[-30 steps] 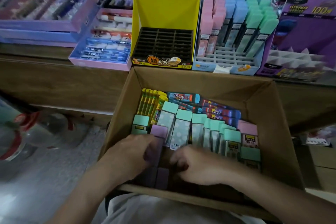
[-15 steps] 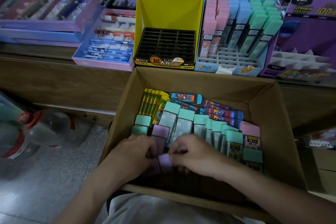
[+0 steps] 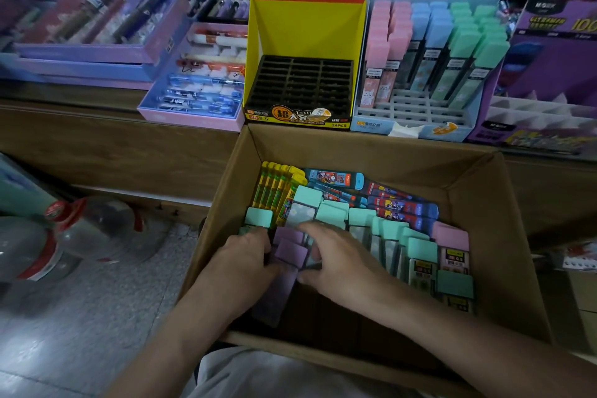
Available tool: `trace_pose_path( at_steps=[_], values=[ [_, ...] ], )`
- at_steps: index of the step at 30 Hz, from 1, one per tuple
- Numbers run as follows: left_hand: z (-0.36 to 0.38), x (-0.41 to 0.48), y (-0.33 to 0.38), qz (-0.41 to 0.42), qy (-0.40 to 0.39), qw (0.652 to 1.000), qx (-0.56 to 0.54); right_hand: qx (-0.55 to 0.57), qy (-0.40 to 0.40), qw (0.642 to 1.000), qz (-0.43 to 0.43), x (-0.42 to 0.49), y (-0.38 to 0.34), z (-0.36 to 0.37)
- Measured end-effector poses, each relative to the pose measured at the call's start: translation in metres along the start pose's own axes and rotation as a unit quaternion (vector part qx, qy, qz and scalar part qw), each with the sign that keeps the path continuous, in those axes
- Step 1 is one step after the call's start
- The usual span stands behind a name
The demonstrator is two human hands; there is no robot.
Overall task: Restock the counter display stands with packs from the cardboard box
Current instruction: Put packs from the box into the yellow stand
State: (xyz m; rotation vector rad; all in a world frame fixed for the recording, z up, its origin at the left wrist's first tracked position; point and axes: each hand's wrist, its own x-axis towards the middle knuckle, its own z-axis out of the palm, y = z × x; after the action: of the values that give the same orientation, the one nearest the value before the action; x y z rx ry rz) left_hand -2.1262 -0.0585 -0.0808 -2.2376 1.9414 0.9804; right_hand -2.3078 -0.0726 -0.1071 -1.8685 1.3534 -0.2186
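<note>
Purple-capped flat plastic packs (image 3: 289, 251) lie in the brown cardboard box (image 3: 504, 236) below the counter as the left hand (image 3: 245, 257) curls round them and the right hand (image 3: 344, 263) pinches one, a picking step likely calling for a lift to the pale-blue slotted display stand (image 3: 410, 108).

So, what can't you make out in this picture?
All in the head view:
Purple packs: left hand and right hand cover them; count and labels hidden.
Box floor near the person: too dark.
Pen trays, top left: blurred.
Purple stand, right: cut off by the frame edge.
Print on the green packs: too small.
</note>
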Motion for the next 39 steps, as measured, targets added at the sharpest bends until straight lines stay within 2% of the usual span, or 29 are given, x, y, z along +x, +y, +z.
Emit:
trace_pose_path(
  at_steps=[14, 20, 23, 28, 32, 35, 39],
  values=[
    [0.002, -0.002, 0.001, 0.009, -0.056, 0.998, 0.029, 0.063, -0.003, 0.997, 0.050, -0.011, -0.003, 0.005],
    [-0.001, -0.003, 0.007, 0.052, -0.070, 0.996, -0.020, 0.102, -0.043, 0.991, 0.078, -0.016, 0.001, -0.020],
    [-0.003, -0.003, 0.007, 0.072, -0.083, 0.993, -0.047, 0.099, -0.036, 0.989, 0.099, -0.023, 0.014, -0.049],
    [-0.006, 0.003, 0.011, 0.081, -0.083, 0.988, -0.098, 0.029, 0.022, 0.987, 0.153, -0.037, 0.044, -0.106],
    [-0.007, 0.008, 0.026, 0.089, -0.083, 0.984, -0.129, -0.085, 0.052, 0.975, 0.198, -0.042, 0.056, -0.129],
    [-0.007, 0.009, 0.040, 0.085, -0.078, 0.974, -0.192, -0.160, 0.009, 0.964, 0.212, -0.041, 0.058, -0.137],
    [-0.008, 0.012, 0.056, 0.056, -0.120, 0.934, -0.333, -0.207, -0.065, 0.949, 0.231, -0.036, 0.058, -0.135]
  ],
)
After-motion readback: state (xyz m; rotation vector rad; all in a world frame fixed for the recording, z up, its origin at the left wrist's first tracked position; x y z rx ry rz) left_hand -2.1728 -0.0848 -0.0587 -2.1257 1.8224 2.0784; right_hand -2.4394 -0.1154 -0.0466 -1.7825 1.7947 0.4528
